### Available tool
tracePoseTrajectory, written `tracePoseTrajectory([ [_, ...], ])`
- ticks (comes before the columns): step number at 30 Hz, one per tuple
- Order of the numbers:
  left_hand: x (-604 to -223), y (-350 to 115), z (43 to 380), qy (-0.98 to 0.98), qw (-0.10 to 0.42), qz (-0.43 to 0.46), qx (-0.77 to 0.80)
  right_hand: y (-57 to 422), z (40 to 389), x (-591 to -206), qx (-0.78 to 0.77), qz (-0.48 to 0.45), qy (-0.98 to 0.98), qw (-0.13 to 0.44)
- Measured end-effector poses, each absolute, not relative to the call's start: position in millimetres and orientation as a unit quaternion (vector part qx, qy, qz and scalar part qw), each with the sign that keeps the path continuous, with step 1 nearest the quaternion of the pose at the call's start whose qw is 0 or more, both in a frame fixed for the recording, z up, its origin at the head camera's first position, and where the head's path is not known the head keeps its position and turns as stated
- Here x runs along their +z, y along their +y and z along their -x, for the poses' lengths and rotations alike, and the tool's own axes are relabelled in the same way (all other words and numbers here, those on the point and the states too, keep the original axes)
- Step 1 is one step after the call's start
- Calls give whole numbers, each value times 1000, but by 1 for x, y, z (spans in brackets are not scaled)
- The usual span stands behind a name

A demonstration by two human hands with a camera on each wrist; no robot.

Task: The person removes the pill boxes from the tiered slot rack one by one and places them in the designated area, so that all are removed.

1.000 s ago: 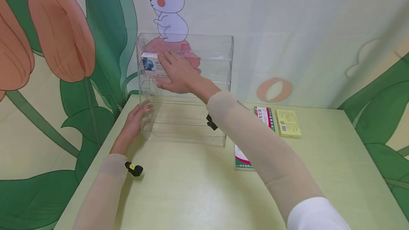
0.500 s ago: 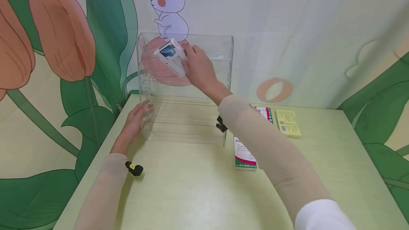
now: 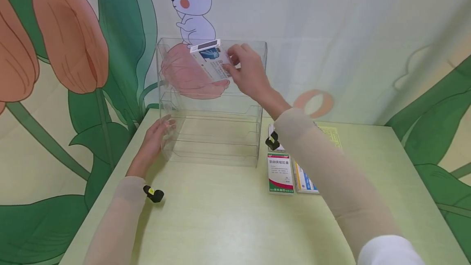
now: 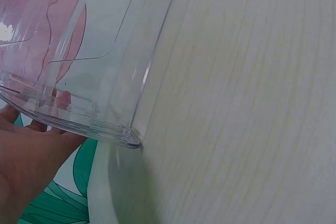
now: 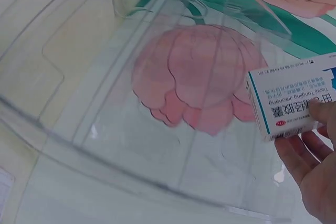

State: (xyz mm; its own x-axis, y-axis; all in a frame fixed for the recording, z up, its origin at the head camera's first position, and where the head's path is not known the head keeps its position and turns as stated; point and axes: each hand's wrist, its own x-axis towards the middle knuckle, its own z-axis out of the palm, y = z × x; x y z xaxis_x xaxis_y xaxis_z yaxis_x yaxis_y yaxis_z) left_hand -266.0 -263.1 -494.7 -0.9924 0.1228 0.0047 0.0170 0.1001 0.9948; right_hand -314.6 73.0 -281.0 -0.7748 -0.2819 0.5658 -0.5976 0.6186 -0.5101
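Observation:
A clear acrylic display rack (image 3: 213, 162) with stepped tiers stands upright at the back of the table. My right hand (image 3: 254, 72) pinches a white medicine box (image 3: 213, 62) with a blue picture, thumb on its front face. The box is tilted and overlaps the rack's upper tier in the head view. In the right wrist view, its green-striped end (image 5: 260, 103) points toward the rack. My left hand (image 3: 149, 142) rests against the outside of the rack's left side, its fingers extended and seen partly through the clear panel; the left wrist view shows the fingers (image 4: 39, 127) at the panel's edge.
Right of the rack lie several medicine boxes: a white, red and green one (image 3: 281, 175), a blue and white one (image 3: 305, 181) and a yellow one (image 3: 333, 134). My right forearm partly covers them. A printed curtain (image 3: 353, 52) hangs behind the table (image 3: 220, 216).
My right hand was spread flat over the box at the upper tier. It now pinches the box, which has moved up and right and tilted. The left hand stays in place.

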Motion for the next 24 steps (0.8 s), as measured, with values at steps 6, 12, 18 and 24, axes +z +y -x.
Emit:
tracePoseTrajectory([
  [6,-493,-263,266,738,43,-39,672,124,296,-266,363,-263,-869,209],
  [12,-494,-262,266,744,45,-36,665,191,270,-265,340,-220,-899,168],
  [18,-493,-263,266,736,39,-52,674,261,239,-290,333,-143,-924,122],
  [24,-496,-265,267,735,37,-56,675,329,216,-334,326,-76,-938,87],
])
